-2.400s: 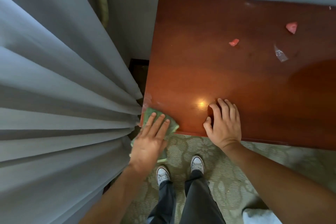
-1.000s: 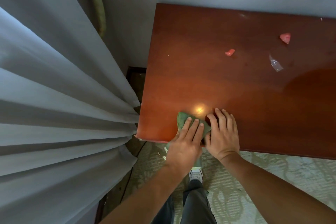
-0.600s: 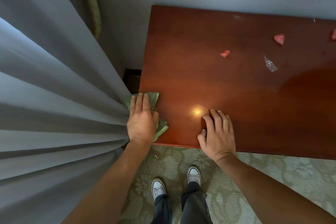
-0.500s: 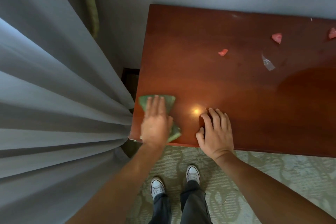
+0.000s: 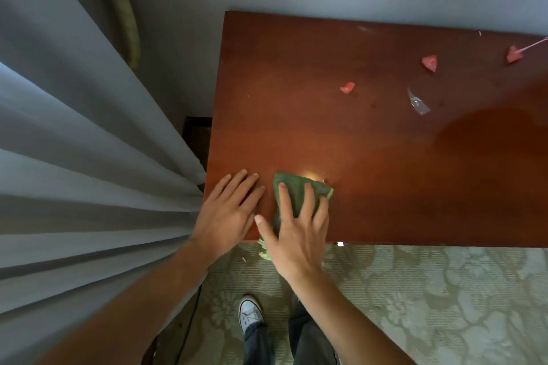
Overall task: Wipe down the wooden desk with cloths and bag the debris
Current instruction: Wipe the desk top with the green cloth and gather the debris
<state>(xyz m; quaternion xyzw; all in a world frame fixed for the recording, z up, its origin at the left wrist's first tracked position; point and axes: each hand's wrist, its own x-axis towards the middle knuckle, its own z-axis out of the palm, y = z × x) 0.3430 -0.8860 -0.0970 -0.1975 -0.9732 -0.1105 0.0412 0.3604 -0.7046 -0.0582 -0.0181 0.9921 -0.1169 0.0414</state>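
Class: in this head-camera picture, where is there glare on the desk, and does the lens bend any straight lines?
Head view: a bright glare spot sits on the desk just beyond the green cloth; a darker patch shows at right; the wide lens bows the desk's edges and fans the curtain.

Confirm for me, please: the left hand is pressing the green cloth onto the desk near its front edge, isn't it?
Not quite: the head view shows the right hand pressing the green cloth onto the desk near its front edge. The left hand lies flat and bare beside it.
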